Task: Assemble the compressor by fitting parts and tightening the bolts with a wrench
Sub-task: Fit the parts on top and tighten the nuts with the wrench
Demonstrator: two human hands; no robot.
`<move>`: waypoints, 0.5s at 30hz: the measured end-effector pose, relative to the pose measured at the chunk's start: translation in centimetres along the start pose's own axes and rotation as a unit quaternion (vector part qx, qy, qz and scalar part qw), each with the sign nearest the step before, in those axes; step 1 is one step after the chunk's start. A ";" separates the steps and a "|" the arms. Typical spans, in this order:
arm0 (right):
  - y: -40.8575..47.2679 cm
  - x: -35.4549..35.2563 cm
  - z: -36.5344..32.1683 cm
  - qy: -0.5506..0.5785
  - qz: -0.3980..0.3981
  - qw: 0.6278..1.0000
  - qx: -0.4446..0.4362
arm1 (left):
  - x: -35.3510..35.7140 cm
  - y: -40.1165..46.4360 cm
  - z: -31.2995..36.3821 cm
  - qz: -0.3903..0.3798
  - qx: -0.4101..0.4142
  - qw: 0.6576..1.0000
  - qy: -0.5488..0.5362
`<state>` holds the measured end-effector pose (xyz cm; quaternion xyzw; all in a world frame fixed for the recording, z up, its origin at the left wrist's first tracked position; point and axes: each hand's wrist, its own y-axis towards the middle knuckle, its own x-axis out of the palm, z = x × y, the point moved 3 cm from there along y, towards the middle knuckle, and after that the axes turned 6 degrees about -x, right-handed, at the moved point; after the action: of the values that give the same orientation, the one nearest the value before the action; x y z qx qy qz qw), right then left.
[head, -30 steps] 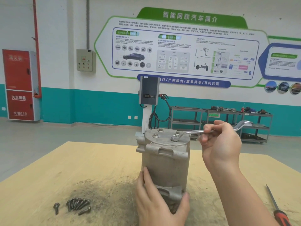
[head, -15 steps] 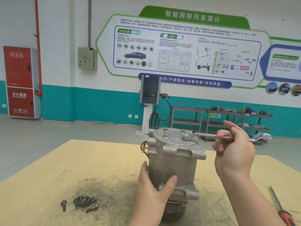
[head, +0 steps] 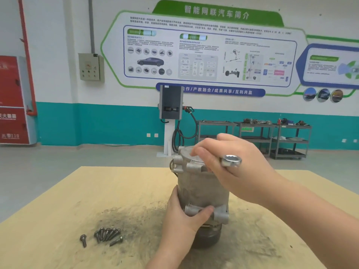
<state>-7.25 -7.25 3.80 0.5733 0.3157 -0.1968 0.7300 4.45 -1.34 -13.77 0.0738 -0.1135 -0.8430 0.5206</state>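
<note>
Head view: the compressor [head: 202, 193] stands upright on the table [head: 58, 220], a little right of the frame's center, its dark pulley end down on a sooty patch of the wood. The left hand [head: 182, 220] comes up from 6 o'clock and grips the housing low on its left side, fingers curled behind the body and the thumb pressed across a cast lug on the front. The right hand [head: 233, 167] reaches in from 4 o'clock and lies over the top cover, hiding most of the cover and whatever bolts sit in it. Its fingers are curled round the wrench [head: 231, 161]; only the tool's ring end shows, sticking out between the fingers toward the camera at 3 o'clock of the cover. The far end of the wrench is hidden under the hand, so I cannot tell whether it sits on a bolt.

Loose bolts [head: 107, 234] lie in a small heap on the table at 8 o'clock from the compressor, well apart from it, with a single bolt [head: 83, 240] just beside the heap at its 9 o'clock.

Beyond the table, at 12 o'clock, a charger [head: 171, 102] stands against the wall, and metal shelves [head: 254, 138] stand at 2 o'clock.
</note>
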 end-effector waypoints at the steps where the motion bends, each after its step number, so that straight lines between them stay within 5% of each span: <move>1: 0.7 0.2 -0.4 -0.041 -0.045 0.998 -0.021 | -0.2 0.0 0.0 -0.005 0.002 1.000 -0.006; 11: 2.0 1.1 -2.3 -0.105 -0.097 0.989 0.043 | -1.3 0.1 0.1 -0.027 0.000 0.999 0.018; 13: 1.8 0.3 -2.9 -0.098 -0.066 0.993 0.005 | -1.4 0.2 0.0 -0.032 -0.001 0.999 0.027; 15: 1.9 -1.3 -3.5 -0.062 0.046 0.995 -0.059 | -1.6 0.4 -0.1 -0.036 0.005 0.999 0.032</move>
<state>-7.73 -3.42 5.53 0.5296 0.2543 -0.1787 0.7892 5.55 -0.11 -13.78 0.1069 -0.0982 -0.8580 0.4926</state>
